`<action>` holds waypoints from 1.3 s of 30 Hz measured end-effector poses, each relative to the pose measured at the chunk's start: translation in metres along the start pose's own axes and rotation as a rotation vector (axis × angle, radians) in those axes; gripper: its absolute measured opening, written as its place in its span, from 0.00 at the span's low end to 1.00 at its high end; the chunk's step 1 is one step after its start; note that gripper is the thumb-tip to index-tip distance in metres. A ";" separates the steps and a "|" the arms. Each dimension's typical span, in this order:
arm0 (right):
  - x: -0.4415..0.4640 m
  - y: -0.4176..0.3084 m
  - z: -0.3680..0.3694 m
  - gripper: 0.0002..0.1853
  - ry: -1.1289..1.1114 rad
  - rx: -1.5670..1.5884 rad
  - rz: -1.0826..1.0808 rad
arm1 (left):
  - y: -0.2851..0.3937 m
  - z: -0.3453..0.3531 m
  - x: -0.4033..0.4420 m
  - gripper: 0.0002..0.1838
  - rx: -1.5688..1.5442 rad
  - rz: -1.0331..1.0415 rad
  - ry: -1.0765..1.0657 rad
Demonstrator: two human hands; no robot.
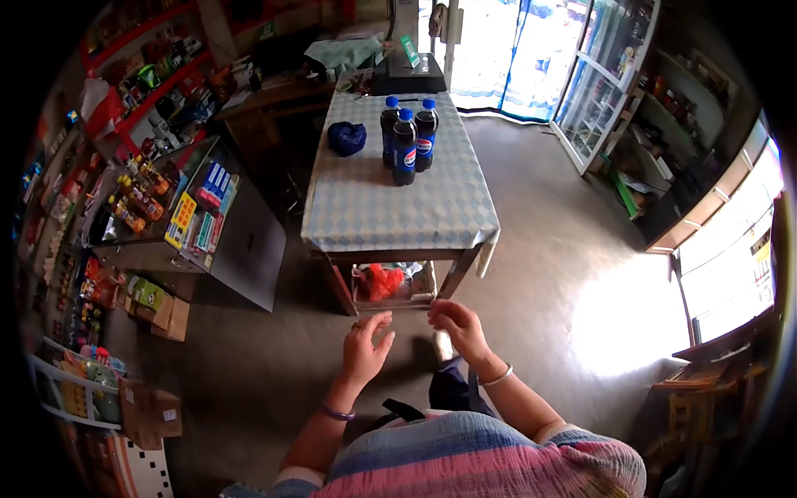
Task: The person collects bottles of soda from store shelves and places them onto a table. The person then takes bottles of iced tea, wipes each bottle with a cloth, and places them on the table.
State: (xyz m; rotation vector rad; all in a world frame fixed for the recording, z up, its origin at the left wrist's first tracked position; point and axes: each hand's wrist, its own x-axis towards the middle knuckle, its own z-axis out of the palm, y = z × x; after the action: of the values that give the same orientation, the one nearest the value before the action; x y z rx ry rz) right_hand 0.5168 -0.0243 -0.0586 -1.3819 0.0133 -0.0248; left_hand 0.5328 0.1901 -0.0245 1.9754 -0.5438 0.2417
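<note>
In front of my body, both hands are raised in the air with nothing in them. My left hand [368,347] has its thumb apart from its bent fingers. Level with it, my right hand [462,326] is loosely curved, fingers pointing inward. A gap separates the two. Beyond them stands a table with a checked cloth [398,222]. Three cola bottles with blue caps [404,149] are grouped upright on it. To their left lies a crumpled dark blue bundle [346,139], perhaps a bag. Neither hand touches the table or the bottles.
Under the table, a crate [427,282] holds a red plastic bag [383,282]. A display counter [249,241] with packets and bottles is on the left, near cardboard boxes [171,319]. A glass door [594,91] stands ajar at the back right, beside shelves [677,116].
</note>
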 end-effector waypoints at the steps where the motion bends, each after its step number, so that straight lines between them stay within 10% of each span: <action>1: 0.028 0.001 -0.009 0.13 -0.010 -0.005 -0.032 | -0.005 0.005 0.022 0.18 0.018 0.015 0.012; 18: 0.367 -0.016 -0.049 0.33 0.013 -0.430 -0.431 | -0.125 0.102 0.349 0.42 0.318 -0.093 0.180; 28: 0.376 -0.023 -0.056 0.32 -0.077 -0.468 -0.371 | -0.149 0.121 0.370 0.30 0.294 -0.168 0.333; 39: 0.319 -0.046 -0.028 0.29 -0.351 -0.445 -0.416 | -0.097 0.061 0.277 0.28 -0.396 -0.326 0.356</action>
State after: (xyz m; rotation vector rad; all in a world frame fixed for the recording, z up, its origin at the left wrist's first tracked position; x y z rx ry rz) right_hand 0.8341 -0.0686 -0.0165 -1.7961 -0.5929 -0.1327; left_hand 0.8176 0.0975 -0.0192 1.5576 -0.0291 0.2508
